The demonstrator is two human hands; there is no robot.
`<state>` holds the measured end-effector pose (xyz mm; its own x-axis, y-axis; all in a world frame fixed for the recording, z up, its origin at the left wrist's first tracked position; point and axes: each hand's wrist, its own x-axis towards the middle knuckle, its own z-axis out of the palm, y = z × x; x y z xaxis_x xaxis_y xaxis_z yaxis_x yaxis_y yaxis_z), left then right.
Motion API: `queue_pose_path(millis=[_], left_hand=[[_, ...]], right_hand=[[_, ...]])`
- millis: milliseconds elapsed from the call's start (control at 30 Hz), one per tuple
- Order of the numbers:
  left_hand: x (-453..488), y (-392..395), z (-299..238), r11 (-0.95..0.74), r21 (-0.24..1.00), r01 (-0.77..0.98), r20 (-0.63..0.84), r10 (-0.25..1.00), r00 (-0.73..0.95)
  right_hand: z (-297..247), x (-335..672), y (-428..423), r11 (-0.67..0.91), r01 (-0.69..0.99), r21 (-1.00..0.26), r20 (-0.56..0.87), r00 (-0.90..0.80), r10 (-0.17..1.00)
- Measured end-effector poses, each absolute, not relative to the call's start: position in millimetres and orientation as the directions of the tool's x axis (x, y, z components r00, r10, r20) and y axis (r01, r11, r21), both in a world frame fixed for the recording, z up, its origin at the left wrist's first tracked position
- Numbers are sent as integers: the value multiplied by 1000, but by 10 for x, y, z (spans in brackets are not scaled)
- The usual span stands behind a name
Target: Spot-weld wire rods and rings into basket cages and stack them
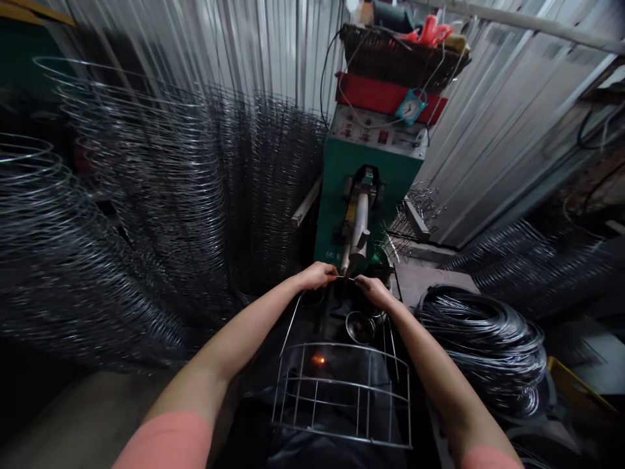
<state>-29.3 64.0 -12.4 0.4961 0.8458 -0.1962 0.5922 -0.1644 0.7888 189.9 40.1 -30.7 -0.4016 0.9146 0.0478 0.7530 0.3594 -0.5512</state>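
Observation:
A wire rack (347, 382) with curved bars and thin uprights stretches from my lap towards a green spot welder (336, 176). My left hand (319, 275) is closed around the rack's far end, and my right hand (375, 291) grips the same end from the other side. Between them a short stretch of wire lies right at the tip of the welder's metal electrode arm (360, 218). Whether wire and electrode touch is too small to tell. An orange spark (319, 359) glows near the rack's near bars. Fingertips are partly hidden.
Tall stacks of wire rings (195, 169) crowd the left. At right lies a big coil of wire (488, 332). A round metal bowl (360, 327) sits below my right hand. On the welder are a teal clock (411, 106) and a dark basket (385, 60).

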Motion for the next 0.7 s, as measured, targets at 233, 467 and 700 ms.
queue_pose_path(millis=[233, 467, 700], left_hand=[[-284, 630, -88, -177, 768, 615, -220, 830, 513], [-297, 655, -78, -184, 762, 621, -226, 823, 521], [-300, 661, -58, -188, 758, 624, -230, 819, 526]], right_hand=[[-309, 1878, 377, 316, 747, -586, 45, -359, 932], [-316, 1889, 402, 253, 746, -616, 0, -321, 947], [-390, 1907, 384, 149, 639, -755, -50, -282, 958]])
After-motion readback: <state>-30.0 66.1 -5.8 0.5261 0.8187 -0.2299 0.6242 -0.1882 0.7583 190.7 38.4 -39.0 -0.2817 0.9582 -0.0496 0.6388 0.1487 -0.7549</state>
